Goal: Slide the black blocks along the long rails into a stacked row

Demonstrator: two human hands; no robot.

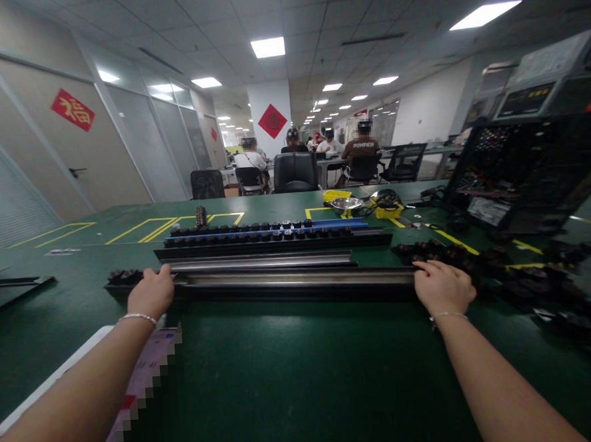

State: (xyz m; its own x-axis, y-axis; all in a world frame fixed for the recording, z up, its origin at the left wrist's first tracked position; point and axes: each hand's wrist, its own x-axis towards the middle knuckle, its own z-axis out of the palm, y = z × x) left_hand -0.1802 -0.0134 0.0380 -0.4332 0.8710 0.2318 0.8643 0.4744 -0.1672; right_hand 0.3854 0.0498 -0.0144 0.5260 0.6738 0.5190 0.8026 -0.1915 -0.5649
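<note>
A long black rail with a shiny metal channel [299,279] lies crosswise on the green table in front of me. My left hand [152,291] is closed over it near its left end, where several small black parts [125,277] sit in the channel. At the other end, my right hand [443,285] grips the rail, fingers curled over its top edge. Just behind lies a shorter metal rail [258,263]. Farther back, a black rail [272,246] stands before rows of black roller-like pieces [256,237] and a blue strip [336,226].
Dark loose parts [539,283] are heaped at the right, beside a black open-framed case [527,173]. A metal bowl [346,205] and yellow trays [387,209] stand at the back. Papers [147,363] lie under my left forearm. Several people sit beyond the table.
</note>
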